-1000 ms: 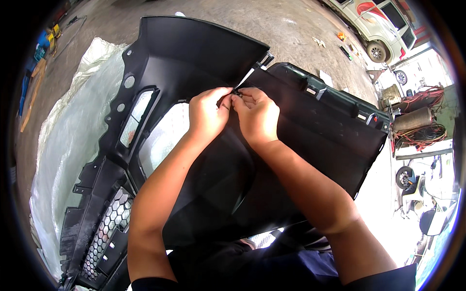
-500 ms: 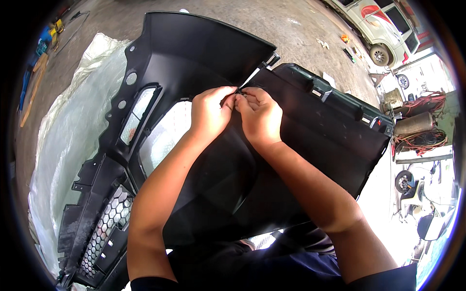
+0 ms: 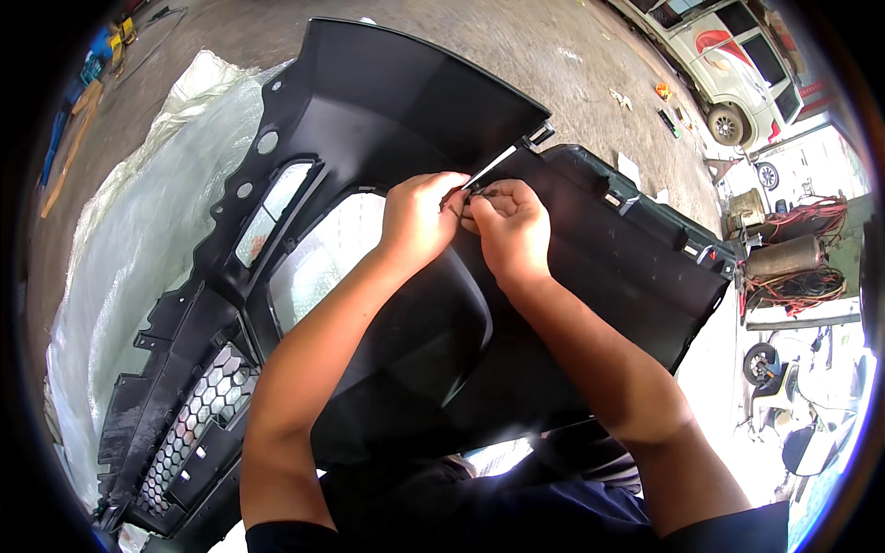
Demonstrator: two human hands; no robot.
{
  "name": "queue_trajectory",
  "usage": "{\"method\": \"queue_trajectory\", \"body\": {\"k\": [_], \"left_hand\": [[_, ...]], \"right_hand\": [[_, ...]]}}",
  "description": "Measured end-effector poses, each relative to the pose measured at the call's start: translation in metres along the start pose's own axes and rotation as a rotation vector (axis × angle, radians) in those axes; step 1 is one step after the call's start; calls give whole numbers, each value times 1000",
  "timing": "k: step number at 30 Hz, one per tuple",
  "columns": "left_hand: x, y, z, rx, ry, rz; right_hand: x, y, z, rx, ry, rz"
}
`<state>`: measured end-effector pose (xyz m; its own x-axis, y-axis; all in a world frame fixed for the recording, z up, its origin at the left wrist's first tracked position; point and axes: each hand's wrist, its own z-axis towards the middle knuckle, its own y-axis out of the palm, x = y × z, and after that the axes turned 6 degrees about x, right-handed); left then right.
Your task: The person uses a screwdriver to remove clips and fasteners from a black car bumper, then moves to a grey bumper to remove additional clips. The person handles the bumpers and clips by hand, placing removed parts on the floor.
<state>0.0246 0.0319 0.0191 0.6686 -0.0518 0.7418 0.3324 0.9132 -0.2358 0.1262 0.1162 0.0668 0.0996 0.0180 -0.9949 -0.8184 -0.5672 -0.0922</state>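
Observation:
A large black plastic car bumper (image 3: 387, 101) with a honeycomb grille (image 3: 194, 429) and several openings fills the middle. My left hand (image 3: 419, 221) is closed at the seam between its upper section and the right-hand black panel (image 3: 608, 286), beside a narrow pale strip (image 3: 489, 166) along that seam. My right hand (image 3: 512, 230) is pinched close beside it, fingers curled round a small dark piece (image 3: 476, 195), too small to name. What the left fingertips hold is hidden.
Crumpled plastic wrapping (image 3: 92, 332) lies under the bumper's left side. Blue tools and wood strips (image 3: 69, 138) lie far left on the concrete floor (image 3: 572, 92). A white vehicle (image 3: 747, 64) stands upper right; a metal cylinder with hoses (image 3: 784, 253) and a scooter (image 3: 784, 396) are at right.
The bumper seam and both my hands have shifted slightly right and down in the picture. My right fingers have moved a little at the seam, still pinched.

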Motion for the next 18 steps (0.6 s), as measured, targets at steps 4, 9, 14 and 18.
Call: {"method": "queue_trajectory", "body": {"k": [4,9,14,18], "left_hand": [[5,3,1,26,12,-24],[-2,3,-3,17,25,-16],[41,-17,3,117,233,78],[117,-50,2,-356,-226,-826]], "right_hand": [[3,0,-3,17,-5,13],[-18,-10,-15,-69,209,265],[-58,-41,-35,-267,269,351],[-91,-75,-53,-456,-41,230]]}}
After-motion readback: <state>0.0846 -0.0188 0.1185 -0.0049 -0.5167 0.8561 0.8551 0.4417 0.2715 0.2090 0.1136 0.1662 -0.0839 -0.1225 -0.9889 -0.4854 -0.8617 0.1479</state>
